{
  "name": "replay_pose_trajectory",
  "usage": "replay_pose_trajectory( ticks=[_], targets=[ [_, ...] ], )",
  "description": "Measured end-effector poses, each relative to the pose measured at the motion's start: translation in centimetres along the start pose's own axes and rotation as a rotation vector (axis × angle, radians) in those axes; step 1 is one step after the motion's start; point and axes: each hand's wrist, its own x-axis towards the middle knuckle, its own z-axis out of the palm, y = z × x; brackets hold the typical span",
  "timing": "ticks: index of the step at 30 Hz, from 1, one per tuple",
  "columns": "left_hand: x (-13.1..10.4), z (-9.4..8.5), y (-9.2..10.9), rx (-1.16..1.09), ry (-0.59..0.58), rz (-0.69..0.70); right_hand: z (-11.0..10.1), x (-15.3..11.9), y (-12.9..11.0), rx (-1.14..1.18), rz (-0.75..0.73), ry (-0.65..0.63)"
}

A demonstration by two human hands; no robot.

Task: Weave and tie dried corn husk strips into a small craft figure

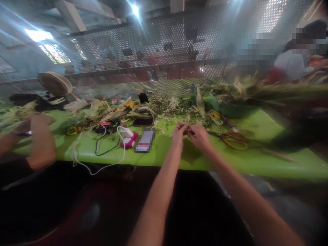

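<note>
My left hand [180,132] and my right hand [199,135] meet above the green table [164,160], fingertips pinched close together. Between them a small pale strip of corn husk [188,120] sticks up; its lower part is hidden by my fingers. Just right of my right hand lies a pair of scissors [235,139] with yellow and orange handles. Beyond my hands spreads a heap of dry husks and leafy scraps [171,104], with a larger corn husk [200,101] standing out of it.
A phone [145,140], a dark phone [142,122] and a pink power adapter [128,140] with a looping white cable [99,168] are left of me. Another person's arm [42,143] rests farther left. Behind stand a fan [55,83] and a perforated screen [153,44]. Leafy stalks [279,94] lie right.
</note>
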Motion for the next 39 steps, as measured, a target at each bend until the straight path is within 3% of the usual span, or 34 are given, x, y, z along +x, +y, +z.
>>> replay_pose_trajectory(
  ticks=[3, 8, 13, 19, 22, 25, 28, 30, 32, 39],
  targets=[
    [0.0, -0.2, 0.1, 0.032, -0.030, -0.004, -0.3, -0.1, -0.1, 0.075, 0.013, 0.050],
    [0.0, -0.2, 0.2, 0.093, -0.064, -0.026, -1.0, 0.1, 1.0, 0.129, 0.175, 0.303],
    [-0.1, -0.1, 0.3, -0.084, -0.161, -0.142, -0.7, 0.3, 1.8, 0.263, 0.274, 0.208],
    [-0.4, -0.1, 0.2, -0.096, -0.150, -0.244, 0.0, 0.2, 2.2, 0.499, 0.373, 0.237],
    [-0.5, 0.0, 0.0, 0.015, -0.173, -0.169, 0.0, 0.2, 2.2, 0.545, 0.395, 0.198],
    [-0.3, 0.0, 0.0, 0.220, -0.179, 0.005, -0.3, 0.1, 1.9, 0.429, 0.384, 0.163],
    [-0.1, -0.1, 0.2, 0.370, -0.142, 0.170, -1.1, -0.1, 1.4, 0.221, 0.364, 0.291],
    [0.0, -0.1, 0.2, 0.425, -0.157, 0.196, -1.6, 0.0, 1.3, 0.133, 0.341, 0.424],
    [-0.1, 0.0, 0.2, 0.493, -0.211, 0.180, -1.8, 0.1, 1.5, 0.122, 0.308, 0.478],
    [-0.7, 0.3, 0.2, 0.737, -0.397, 0.208, -1.1, 0.6, 3.5, 0.296, 0.334, 0.365]
  ],
)
